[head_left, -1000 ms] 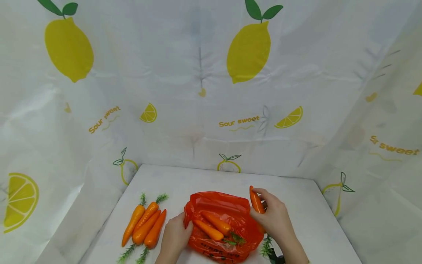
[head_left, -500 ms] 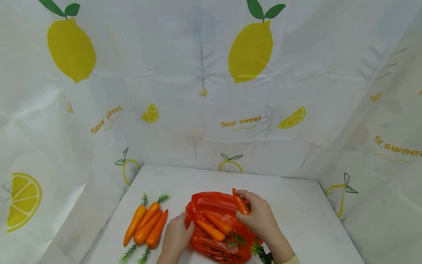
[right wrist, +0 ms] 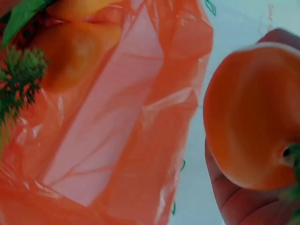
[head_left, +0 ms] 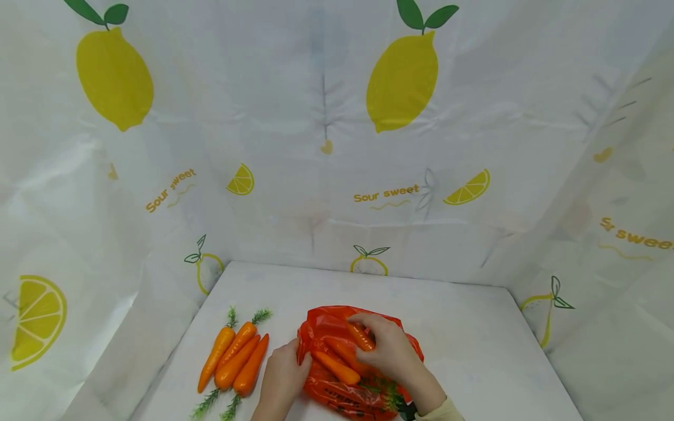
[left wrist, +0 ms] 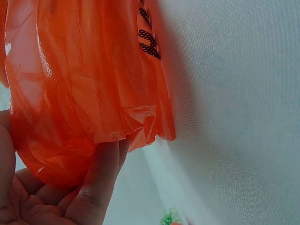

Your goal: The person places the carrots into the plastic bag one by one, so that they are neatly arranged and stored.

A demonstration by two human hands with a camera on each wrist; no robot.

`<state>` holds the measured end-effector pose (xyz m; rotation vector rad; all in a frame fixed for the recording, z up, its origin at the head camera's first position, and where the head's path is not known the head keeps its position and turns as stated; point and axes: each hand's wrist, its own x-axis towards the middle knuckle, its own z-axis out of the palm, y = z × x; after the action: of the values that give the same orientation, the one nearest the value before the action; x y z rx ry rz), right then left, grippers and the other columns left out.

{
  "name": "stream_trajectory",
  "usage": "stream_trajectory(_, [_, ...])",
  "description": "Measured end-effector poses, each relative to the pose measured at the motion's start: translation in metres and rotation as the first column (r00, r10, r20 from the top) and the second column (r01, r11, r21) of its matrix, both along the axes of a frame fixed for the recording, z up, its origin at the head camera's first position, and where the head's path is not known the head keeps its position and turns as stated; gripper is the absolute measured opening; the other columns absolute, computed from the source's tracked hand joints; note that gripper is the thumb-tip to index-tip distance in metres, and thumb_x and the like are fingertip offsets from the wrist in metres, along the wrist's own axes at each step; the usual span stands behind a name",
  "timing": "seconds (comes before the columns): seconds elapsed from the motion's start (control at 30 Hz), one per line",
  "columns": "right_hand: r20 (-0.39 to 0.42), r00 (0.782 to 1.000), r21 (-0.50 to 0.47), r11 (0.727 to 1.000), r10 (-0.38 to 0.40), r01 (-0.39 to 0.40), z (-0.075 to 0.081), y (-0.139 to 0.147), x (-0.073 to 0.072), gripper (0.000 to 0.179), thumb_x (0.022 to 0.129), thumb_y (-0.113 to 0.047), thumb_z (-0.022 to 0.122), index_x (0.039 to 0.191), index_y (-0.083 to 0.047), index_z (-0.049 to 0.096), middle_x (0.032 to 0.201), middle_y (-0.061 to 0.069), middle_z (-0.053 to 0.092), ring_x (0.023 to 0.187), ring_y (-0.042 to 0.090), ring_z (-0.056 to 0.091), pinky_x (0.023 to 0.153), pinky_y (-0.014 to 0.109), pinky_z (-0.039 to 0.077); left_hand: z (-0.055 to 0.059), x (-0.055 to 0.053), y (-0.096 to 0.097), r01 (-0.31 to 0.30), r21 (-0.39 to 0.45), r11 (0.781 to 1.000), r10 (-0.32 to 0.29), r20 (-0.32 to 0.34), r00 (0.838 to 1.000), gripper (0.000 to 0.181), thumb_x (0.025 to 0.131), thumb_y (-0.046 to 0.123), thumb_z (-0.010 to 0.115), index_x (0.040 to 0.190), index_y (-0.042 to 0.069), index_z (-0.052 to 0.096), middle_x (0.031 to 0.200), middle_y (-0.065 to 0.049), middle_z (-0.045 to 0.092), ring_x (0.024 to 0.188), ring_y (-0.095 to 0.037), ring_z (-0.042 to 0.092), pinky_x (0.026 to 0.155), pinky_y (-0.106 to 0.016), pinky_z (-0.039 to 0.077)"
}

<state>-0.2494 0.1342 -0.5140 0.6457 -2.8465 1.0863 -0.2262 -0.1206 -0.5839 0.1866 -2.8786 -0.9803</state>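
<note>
A red plastic bag (head_left: 337,393) lies on the table, its opening spread. Two orange carrots (head_left: 337,368) with green tops rest on it. My left hand (head_left: 281,374) grips the bag's left edge; in the left wrist view the fingers (left wrist: 101,183) reach under the crumpled film. My right hand (head_left: 392,351) holds another carrot (head_left: 361,337) over the bag. In the right wrist view that carrot's thick end (right wrist: 251,117) fills the palm, with some green top at the edge. The right hand partly covers one bagged carrot.
Several carrots (head_left: 231,362) with leafy tops lie in a group left of the bag. A white table (head_left: 474,333) extends to the right and behind. A lemon-print cloth (head_left: 295,117) hangs around its back and sides.
My right hand has moved left with its carrot, from beside the bag's right edge to over the bag. My left hand stays on the bag's edge.
</note>
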Motion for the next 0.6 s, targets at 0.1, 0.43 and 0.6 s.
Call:
stream_trajectory(0.1, [0.027,0.999,0.033,0.999,0.04,-0.041,-0.004,-0.004,-0.001,0.053,0.085,-0.022,0.082,0.133,-0.038,0.066,0.126,-0.019,0.066,0.096,0.006,0.061,0.08,0.026,0.057,0.0,0.0,0.0,-0.001,0.004,1.0,0.001,0.008,1.0,0.035,0.092,0.029,0.078,0.117,0.006,0.075,0.086,-0.001,0.073,0.07,-0.013,0.06,0.074,-0.04,0.064])
stream_trajectory(0.43, [0.072,0.994,0.063,0.994,0.087,-0.091,-0.017,-0.015,-0.003,0.052,0.083,-0.021,0.082,0.13,-0.036,0.068,0.122,-0.022,0.066,0.094,0.007,0.058,0.079,0.024,0.055,0.003,0.001,0.001,-0.005,0.011,1.0,0.005,0.01,1.0,0.026,0.091,0.027,0.078,0.108,0.008,0.074,0.078,0.001,0.066,0.066,-0.014,0.056,0.071,-0.038,0.062])
stream_trajectory(0.6, [0.076,0.991,0.087,0.99,0.107,-0.113,-0.023,-0.018,-0.005,0.053,0.082,-0.021,0.082,0.131,-0.035,0.067,0.12,-0.022,0.066,0.099,0.006,0.058,0.088,0.031,0.058,0.004,0.002,0.002,-0.002,0.008,1.0,0.002,0.012,1.0,0.03,0.091,0.028,0.079,0.113,0.007,0.075,0.081,0.0,0.069,0.068,-0.014,0.058,0.075,-0.041,0.064])
